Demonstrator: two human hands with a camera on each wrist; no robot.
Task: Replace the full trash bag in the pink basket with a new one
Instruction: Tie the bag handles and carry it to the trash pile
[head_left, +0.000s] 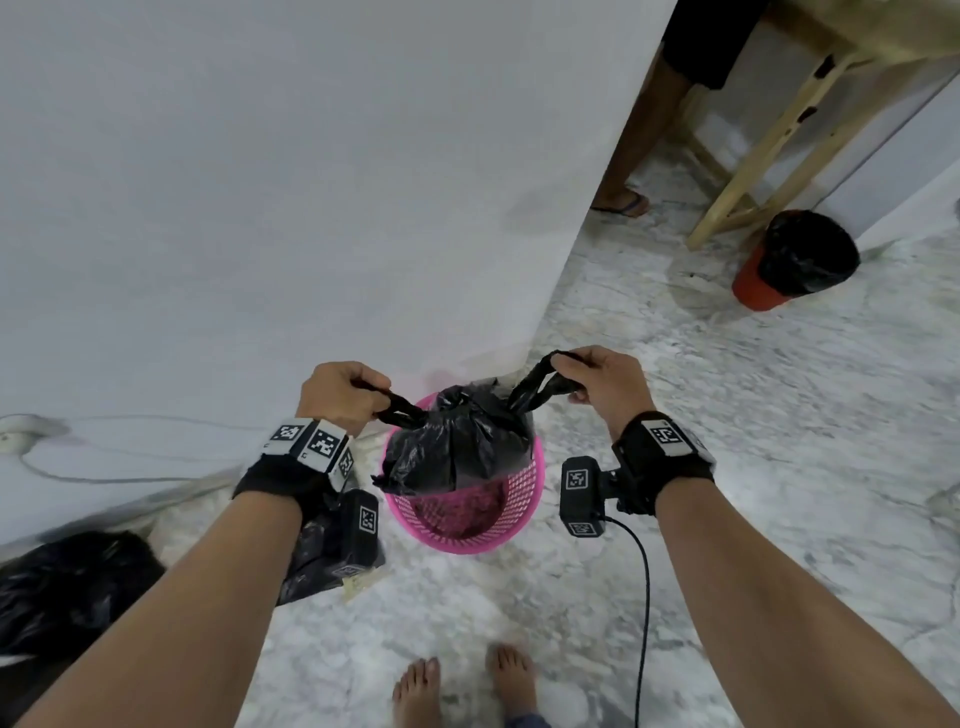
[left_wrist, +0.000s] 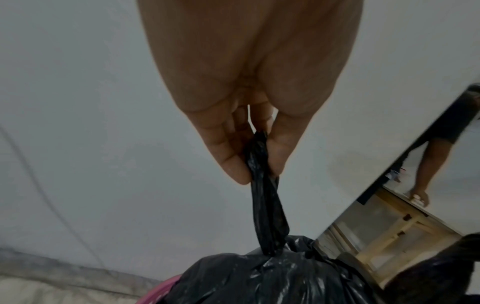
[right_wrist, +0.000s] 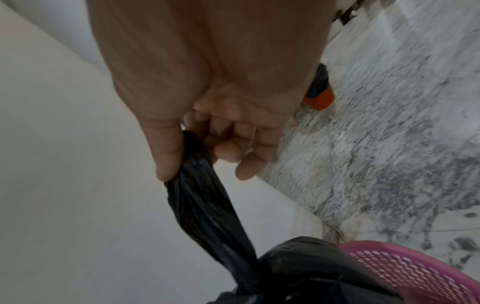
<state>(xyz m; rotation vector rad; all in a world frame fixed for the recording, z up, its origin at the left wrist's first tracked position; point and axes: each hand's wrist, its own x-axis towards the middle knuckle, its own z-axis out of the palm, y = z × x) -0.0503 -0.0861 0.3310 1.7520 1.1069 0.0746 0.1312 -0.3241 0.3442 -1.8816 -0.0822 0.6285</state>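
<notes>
A red bin (head_left: 759, 283) lined with a black bag stands on the marble floor (head_left: 779, 441) beside the leg of a wooden table (head_left: 748, 171). A second person's leg (head_left: 636, 140), foot in a sandal, is planted behind the white wall (head_left: 260, 182). A white cable (head_left: 130, 418) runs along that wall, and a black heap (head_left: 67, 587) lies at its base.

A plain white wall (head_left: 260, 182) fills the upper left of the head view and ends at a corner near the centre. A grey-veined marble floor (head_left: 753, 441) spreads over the right and bottom. At the upper right stands a light wooden table (head_left: 810, 104), with a red bin (head_left: 763, 283) lined in black just below it. A white cable (head_left: 104, 470) trails along the wall at the left edge.
</notes>
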